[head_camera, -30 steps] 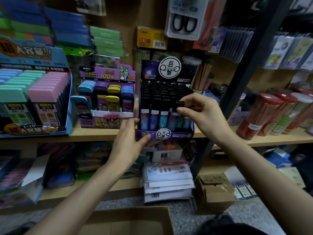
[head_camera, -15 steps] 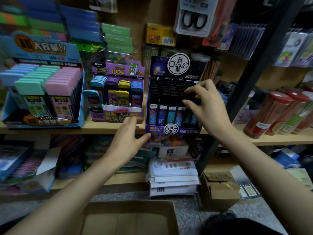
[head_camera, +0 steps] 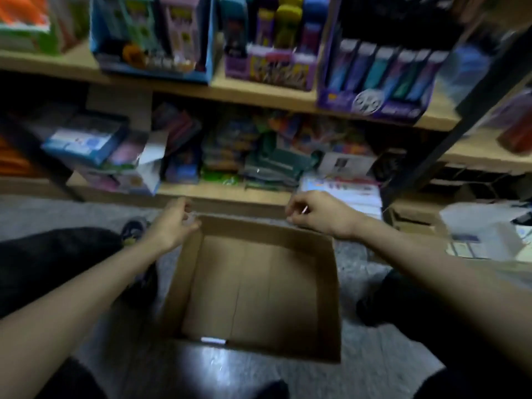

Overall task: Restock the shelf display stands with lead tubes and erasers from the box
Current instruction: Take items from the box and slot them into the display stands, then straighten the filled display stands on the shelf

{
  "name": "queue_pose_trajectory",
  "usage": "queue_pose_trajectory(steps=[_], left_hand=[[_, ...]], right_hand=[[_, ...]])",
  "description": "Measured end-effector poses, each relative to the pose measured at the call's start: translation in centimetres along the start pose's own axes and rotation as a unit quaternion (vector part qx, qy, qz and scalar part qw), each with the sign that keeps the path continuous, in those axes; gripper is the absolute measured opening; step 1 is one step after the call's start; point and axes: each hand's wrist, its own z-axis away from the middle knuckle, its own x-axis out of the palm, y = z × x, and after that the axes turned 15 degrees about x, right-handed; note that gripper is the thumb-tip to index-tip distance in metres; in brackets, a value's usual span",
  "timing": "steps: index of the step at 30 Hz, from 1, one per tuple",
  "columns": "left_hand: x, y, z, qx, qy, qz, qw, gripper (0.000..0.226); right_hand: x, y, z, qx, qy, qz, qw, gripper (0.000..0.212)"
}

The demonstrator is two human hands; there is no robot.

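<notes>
Both hands at the far rim of the box

My left hand [head_camera: 175,223] is at the far left corner of the box [head_camera: 259,286] and my right hand [head_camera: 313,216] at the far right corner. The fingers of both are curled close to the cardboard edge, but the blur keeps me from telling whether either one grips the rim or only hangs over it. The box stands open on the floor [head_camera: 374,370] between my legs, below my fingers, showing plain cardboard inside and a small pale strip [head_camera: 213,340] at its near wall. Up on the shelf [head_camera: 259,96], well apart from both hands, the lead stand [head_camera: 374,102] sits at the right, with the eraser stand [head_camera: 273,64] just beside it on its left.
</notes>
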Motion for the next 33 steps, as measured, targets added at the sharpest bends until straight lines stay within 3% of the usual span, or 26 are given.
queue_pose_trajectory(steps=[7, 16, 25, 29, 33], left_hand=[[7.4, -8.7, 6.1, -0.086, -0.055, 0.004, 0.995, 0.046], [11.1, -10.9, 9.5, -0.055, 0.045, 0.063, 0.995, 0.055], [11.6, -10.8, 9.5, -0.076, 0.062, 0.031, 0.995, 0.055], [11.5, -10.8, 9.5, -0.087, 0.052, 0.033, 0.994, 0.055], [11.5, -11.0, 9.5, -0.08, 0.05, 0.035, 0.995, 0.055]], right_hand=[[15.8, 1.1, -4.1, 0.058, -0.165, -0.001, 0.985, 0.018], [29.8, 1.2, -4.0, 0.123, -0.279, -0.123, 0.945, 0.019], [32.9, -0.2, -3.3, 0.182, -0.382, -0.172, 0.89, 0.037], [32.5, -0.6, -2.6, 0.14, -0.35, -0.103, 0.92, 0.041], [31.4, -0.7, -1.2, 0.107, -0.327, -0.157, 0.926, 0.04]])
